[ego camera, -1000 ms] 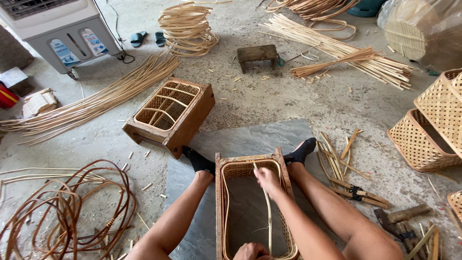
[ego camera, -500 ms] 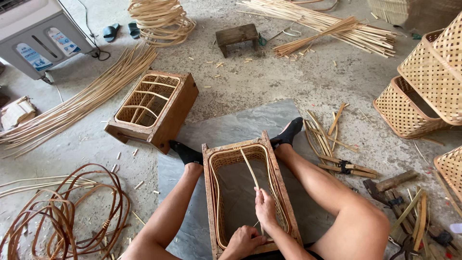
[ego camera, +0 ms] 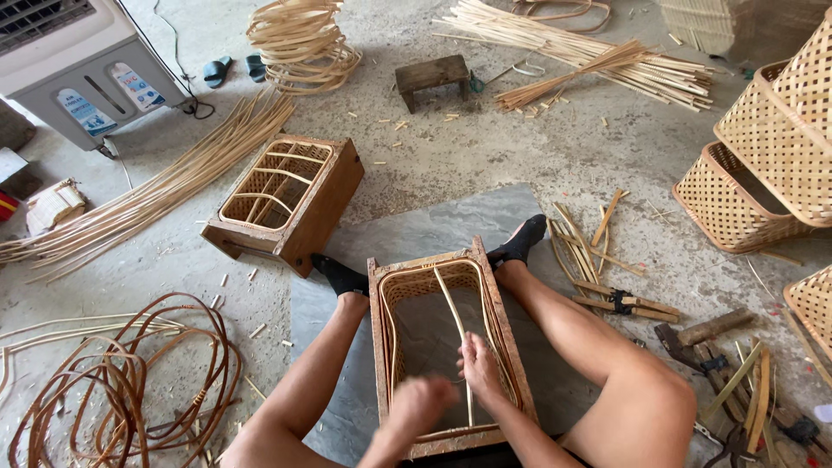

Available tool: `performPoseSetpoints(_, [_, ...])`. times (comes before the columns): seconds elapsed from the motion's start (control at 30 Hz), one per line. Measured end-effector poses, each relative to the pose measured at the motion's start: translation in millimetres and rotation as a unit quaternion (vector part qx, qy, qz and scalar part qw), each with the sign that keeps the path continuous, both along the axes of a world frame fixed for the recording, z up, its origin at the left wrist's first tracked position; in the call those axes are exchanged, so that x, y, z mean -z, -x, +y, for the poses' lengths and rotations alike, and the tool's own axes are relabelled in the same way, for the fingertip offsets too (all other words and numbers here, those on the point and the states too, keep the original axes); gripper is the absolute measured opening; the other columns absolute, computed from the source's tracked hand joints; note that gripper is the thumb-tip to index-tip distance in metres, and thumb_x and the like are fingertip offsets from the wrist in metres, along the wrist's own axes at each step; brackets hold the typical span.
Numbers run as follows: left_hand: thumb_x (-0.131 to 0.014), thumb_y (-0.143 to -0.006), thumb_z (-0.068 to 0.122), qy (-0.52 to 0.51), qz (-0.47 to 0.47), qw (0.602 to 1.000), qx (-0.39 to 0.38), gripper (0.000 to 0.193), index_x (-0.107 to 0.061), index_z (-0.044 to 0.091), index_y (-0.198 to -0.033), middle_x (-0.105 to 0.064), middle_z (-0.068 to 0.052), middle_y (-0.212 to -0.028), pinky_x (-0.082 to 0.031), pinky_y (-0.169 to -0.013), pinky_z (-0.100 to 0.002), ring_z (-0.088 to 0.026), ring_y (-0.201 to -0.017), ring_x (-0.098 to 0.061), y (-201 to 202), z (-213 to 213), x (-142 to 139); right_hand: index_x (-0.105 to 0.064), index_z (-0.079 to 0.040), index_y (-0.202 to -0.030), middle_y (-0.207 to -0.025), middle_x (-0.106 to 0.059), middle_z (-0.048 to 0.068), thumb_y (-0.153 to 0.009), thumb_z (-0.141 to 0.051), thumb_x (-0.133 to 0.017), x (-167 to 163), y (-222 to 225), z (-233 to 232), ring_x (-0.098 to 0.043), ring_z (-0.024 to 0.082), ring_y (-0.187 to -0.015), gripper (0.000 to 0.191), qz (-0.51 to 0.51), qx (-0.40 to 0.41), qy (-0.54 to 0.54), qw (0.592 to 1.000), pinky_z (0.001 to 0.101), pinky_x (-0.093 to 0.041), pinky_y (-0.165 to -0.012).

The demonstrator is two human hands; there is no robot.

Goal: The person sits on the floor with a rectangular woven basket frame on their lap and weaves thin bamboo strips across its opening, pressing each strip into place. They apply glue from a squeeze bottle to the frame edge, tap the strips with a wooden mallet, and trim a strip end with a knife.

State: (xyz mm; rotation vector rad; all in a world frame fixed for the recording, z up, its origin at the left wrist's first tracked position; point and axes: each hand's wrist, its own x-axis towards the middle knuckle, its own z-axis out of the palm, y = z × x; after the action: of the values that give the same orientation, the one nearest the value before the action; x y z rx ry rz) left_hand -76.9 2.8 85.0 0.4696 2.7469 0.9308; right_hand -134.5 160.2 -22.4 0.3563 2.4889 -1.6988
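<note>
Nearest the camera, the left hand point(ego camera: 422, 403) is seen blurred over the near end of the wooden frame mould point(ego camera: 439, 347); whether it is clenched or loose cannot be told from the blur. Just beside it, the right hand point(ego camera: 479, 368) is closed around the near part of a thin rattan strip point(ego camera: 454, 316), which runs lengthwise down the middle of the mould, from the far rim toward the near wall. The mould is held between the bare legs, braced at its far corners by two dark-socked feet point(ego camera: 518, 241), and it lies on a grey mat point(ego camera: 425, 234) spread on the concrete floor. Woven rattan lining is seen along its inner walls.

The step in hand is judged to be the seating of a central rib inside the basket being formed. For the next move, the strip's near end would need to be bent and pressed under the rim while the mould is kept steady by the feet.

Further out, a second mould with ribs already fitted point(ego camera: 286, 195) lies to the left, beside a dark coil of cane point(ego camera: 121, 390). Cutting tools point(ego camera: 624, 302) lie to the right, finished baskets point(ego camera: 763, 147) beyond them, and bundled strips point(ego camera: 581, 52) at the far edge.
</note>
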Motion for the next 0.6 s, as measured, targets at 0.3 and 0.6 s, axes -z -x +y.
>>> performPoseSetpoints(0.3, [-0.038,-0.112,0.043,-0.638,0.138,0.655,0.380,0.044,-0.045,0.001,-0.121,-0.033,-0.001,-0.096,-0.022,-0.072,-0.032,-0.014,-0.083,-0.030,-31,-67,-209,-0.047,-0.001,-0.146,-0.128,-0.067,0.021,-0.106,-0.038,-0.042,-35,-10,5,-0.072,0.033,-0.107,0.055,0.064,-0.079,-0.165,0.981,0.0402,-0.061,-0.089])
performPoseSetpoints(0.6, [-0.024,-0.113,0.039,-0.589,0.125,0.660,-0.450,0.062,-0.002,0.005,-0.161,-0.007,-0.005,-0.167,-0.009,-0.120,-0.031,-0.018,-0.150,-0.013,246,-117,-9,-0.061,0.001,-0.137,-0.131,-0.068,0.022,-0.109,-0.027,-0.053,-81,6,142,-0.066,0.035,-0.120,0.040,0.316,0.078,-0.235,0.916,0.0427,-0.053,-0.102])
